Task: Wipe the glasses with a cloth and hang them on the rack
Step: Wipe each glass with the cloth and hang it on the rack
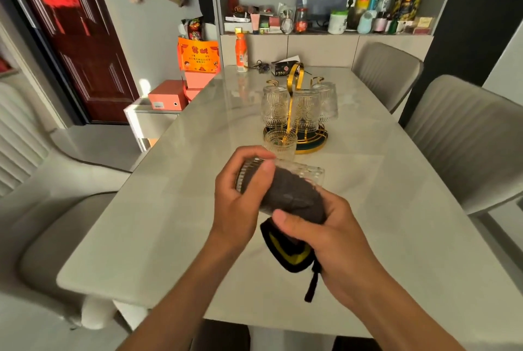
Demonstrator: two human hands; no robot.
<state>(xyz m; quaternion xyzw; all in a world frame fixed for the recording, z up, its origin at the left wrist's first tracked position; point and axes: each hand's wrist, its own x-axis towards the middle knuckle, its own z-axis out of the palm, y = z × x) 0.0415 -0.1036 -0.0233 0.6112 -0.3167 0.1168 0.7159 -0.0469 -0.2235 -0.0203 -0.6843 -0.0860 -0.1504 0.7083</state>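
Observation:
My left hand (pixel 240 195) grips a ribbed clear glass (pixel 305 173) lying sideways above the table, with its base toward the left. A dark cloth (pixel 294 199) is stuffed inside the glass, and my right hand (pixel 325 234) holds the cloth at the glass's mouth. The cloth's black and yellow end hangs below that hand. Farther back stands a gold rack (pixel 294 82) on a round dark tray, with three glasses hanging upside down on it. Another glass (pixel 281 142) stands upright on the table right in front of the rack.
The pale marble table (pixel 175 223) has grey chairs (pixel 469 141) on the right and left sides. At its far end are an orange bottle (pixel 241 52), keys and a small box. A cluttered shelf lies behind.

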